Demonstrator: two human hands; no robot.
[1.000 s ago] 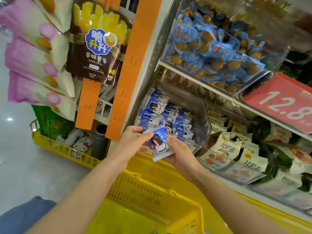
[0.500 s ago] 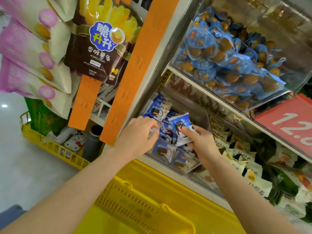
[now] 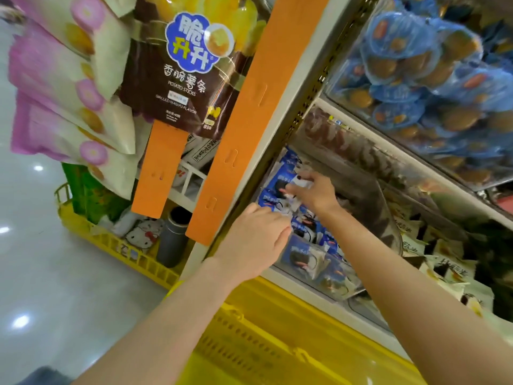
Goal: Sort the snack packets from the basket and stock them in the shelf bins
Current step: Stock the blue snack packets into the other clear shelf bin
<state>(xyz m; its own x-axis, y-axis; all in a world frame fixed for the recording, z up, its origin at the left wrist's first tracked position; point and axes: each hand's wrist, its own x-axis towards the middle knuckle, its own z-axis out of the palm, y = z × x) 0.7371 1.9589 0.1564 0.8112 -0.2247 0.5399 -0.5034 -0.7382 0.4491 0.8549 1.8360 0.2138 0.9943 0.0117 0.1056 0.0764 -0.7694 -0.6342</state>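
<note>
The right hand pinches a blue snack packet over the clear bin, with open room to its right. Nearer, the left hand reaches over the bin's front edge; I cannot tell its grip.

Narrow gap between upper shelf and packet-filled bin

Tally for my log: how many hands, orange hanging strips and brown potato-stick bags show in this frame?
Hands, left hand and right hand: 2
Orange strips: 2
Brown bag: 1
Total: 5
</note>
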